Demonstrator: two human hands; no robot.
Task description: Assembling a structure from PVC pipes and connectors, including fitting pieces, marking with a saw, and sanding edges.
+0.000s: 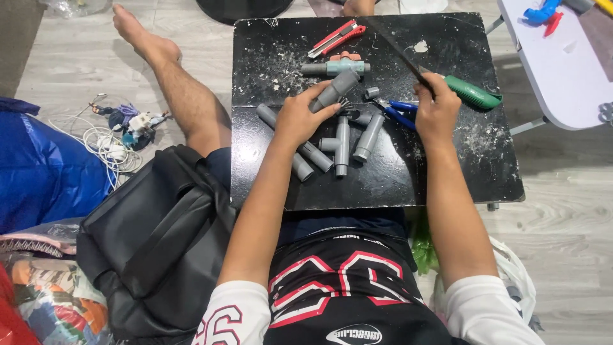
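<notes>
Black paint-flecked square tabletop (447, 185), landmark. Near its middle, I count about four loose grey plastic pipe lengths (369, 136) and one tee. Just beyond: left hand (299, 118) clenched around a short grey plastic pipe piece (336, 89), tilted up. I judge it light, stiff, smooth; grip mid-barrel. Right hand (437, 108) grasps a green-handled handsaw (471, 94). Further: one grey valve (336, 66), one red utility knife (337, 38).

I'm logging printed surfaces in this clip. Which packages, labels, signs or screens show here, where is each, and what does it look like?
No packages, signs or screens show.
Jersey: worn by the person, bottom centre; black with red, white-edged figures and a small white oval label at the lower edge.
Sleeve: left arm, bottom; white with red-outlined figures.
Left hand holds a grey pipe; right hand holds a dark blade; neither shows print.
</notes>
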